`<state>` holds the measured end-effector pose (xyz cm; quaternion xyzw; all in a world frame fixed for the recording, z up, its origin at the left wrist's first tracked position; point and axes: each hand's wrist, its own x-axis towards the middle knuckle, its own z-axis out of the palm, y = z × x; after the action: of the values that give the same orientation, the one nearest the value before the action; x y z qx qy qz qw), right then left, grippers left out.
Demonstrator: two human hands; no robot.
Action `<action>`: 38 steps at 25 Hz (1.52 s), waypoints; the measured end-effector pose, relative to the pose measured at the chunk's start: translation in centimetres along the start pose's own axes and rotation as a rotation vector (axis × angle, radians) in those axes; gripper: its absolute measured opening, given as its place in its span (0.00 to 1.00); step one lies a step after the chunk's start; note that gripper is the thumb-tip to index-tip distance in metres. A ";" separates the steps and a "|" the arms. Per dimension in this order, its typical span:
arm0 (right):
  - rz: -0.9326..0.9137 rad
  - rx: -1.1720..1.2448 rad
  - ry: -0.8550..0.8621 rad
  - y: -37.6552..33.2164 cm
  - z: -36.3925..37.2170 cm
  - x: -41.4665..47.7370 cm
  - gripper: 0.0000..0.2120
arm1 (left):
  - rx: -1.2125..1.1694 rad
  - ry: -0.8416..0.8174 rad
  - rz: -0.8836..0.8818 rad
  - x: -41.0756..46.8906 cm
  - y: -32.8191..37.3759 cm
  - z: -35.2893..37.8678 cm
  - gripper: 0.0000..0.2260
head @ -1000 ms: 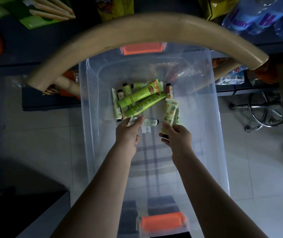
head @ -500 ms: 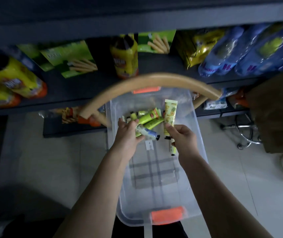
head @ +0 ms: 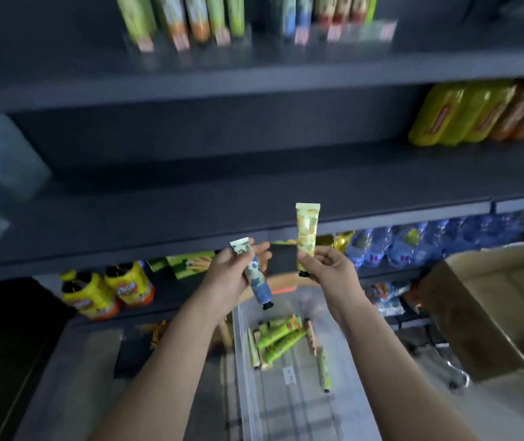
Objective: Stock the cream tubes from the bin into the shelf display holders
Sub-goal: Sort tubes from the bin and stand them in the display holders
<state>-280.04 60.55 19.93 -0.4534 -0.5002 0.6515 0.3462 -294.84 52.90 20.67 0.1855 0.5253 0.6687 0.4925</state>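
My left hand point(head: 232, 275) grips a blue-flowered cream tube point(head: 254, 275), tilted with its black cap pointing down. My right hand point(head: 327, 268) holds a yellow-patterned cream tube point(head: 306, 237) upright, cap down. Both tubes are lifted above the clear plastic bin point(head: 244, 361), where several green and pale tubes point(head: 281, 340) lie in a heap. On the top shelf, blurred, stand clear display holders point(head: 254, 36) with tubes upright in them.
A dark, bare shelf board point(head: 190, 211) runs across the middle. Yellow snack bags point(head: 464, 113) sit at the right, yellow bottles point(head: 108, 291) and water bottles point(head: 413, 246) on the lower shelf. An open cardboard box point(head: 493, 300) stands at the right.
Both hands picked a tube each from the bin and lifted them upward. The view has tilted up from the bin toward the shelves.
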 end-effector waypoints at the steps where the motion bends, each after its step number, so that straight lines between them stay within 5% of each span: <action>1: -0.045 0.002 -0.024 -2.1 0.2 -0.3 0.08 | 0.014 -0.024 0.049 -0.5 2.0 0.8 0.07; 17: -0.383 -0.247 -0.382 -24.9 5.5 -1.5 0.08 | 0.160 0.133 0.489 -6.3 23.7 5.4 0.10; 23: -0.612 -0.327 -0.368 -30.4 11.3 0.6 0.06 | 0.193 0.157 0.574 -2.8 29.7 1.3 0.08; 27: -0.592 -0.394 -0.324 -34.8 17.2 4.8 0.17 | 0.200 0.092 0.608 1.7 34.6 -2.2 0.06; 35: -0.679 -0.676 -0.300 -42.1 25.8 11.9 0.01 | 0.201 -0.030 0.668 10.5 40.7 -6.0 0.07; 38: -0.738 -0.745 -0.274 -43.8 27.3 14.6 0.06 | 0.275 -0.081 0.670 12.6 40.8 -6.8 0.08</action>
<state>-310.82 75.88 61.04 -0.2506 -0.8638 0.3183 0.2994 -324.57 61.68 50.80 0.4382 0.5005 0.7080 0.2370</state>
